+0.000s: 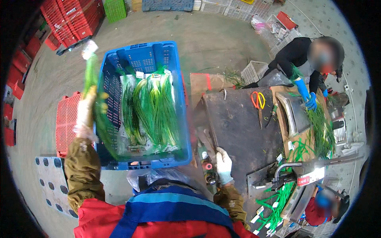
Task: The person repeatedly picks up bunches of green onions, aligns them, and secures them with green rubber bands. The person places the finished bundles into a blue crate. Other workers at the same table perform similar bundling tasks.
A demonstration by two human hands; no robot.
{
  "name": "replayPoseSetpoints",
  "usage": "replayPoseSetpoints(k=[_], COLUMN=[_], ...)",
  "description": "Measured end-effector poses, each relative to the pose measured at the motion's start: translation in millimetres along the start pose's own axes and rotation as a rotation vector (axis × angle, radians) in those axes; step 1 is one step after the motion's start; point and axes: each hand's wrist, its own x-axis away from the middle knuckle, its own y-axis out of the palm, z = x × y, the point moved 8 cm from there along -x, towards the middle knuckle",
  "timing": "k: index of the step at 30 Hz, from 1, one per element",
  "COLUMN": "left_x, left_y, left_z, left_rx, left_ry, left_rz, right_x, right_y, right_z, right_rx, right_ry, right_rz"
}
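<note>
My left hand (86, 104), in a pale glove, grips a bunch of long green leafy vegetables (90, 73) at the left side of a blue plastic crate (140, 58). Motion blurs both the hand and the bunch; a white label shows at its upper end, and the leaves trail down over the crate's left wall. Inside the crate several bunches of scallion-like greens (154, 110) lie side by side on a printed plastic sheet. At the left edge of a dark worktable (238, 119) is my right hand (223, 165), white-gloved, its fingers curled. Whether it holds the edge is unclear.
Scissors (258, 102) with red and yellow handles lie on the worktable. Labelled green ties (276, 205) hang near a metal tape dispenser (290, 178). A person (293, 61) in blue gloves handles greens (321, 128) at right; another person (321, 208) is lower right. Red crates (71, 20) stand upper left.
</note>
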Motion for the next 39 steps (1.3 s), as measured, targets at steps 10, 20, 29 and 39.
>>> replayPoseSetpoints(k=[10, 20, 29, 39], left_x=[-95, -148, -137, -119], left_y=[52, -43, -35, 26], left_z=[-150, -390, -340, -244], left_rx=[0.268, -0.374, -0.853, -1.314], left_ry=[-0.38, -0.193, -0.241, 0.36], left_rz=[-0.261, -0.008, 0.061, 0.218], right_x=[-7, -9, -13, -13], right_y=[1, -6, -9, -10], right_z=[0, 3, 4, 9], right_rx=[-0.204, -0.136, -0.144, -0.205], right_ry=[0.257, 0.299, 0.275, 0.295], right_rz=[0.033, 0.087, 0.093, 0.102])
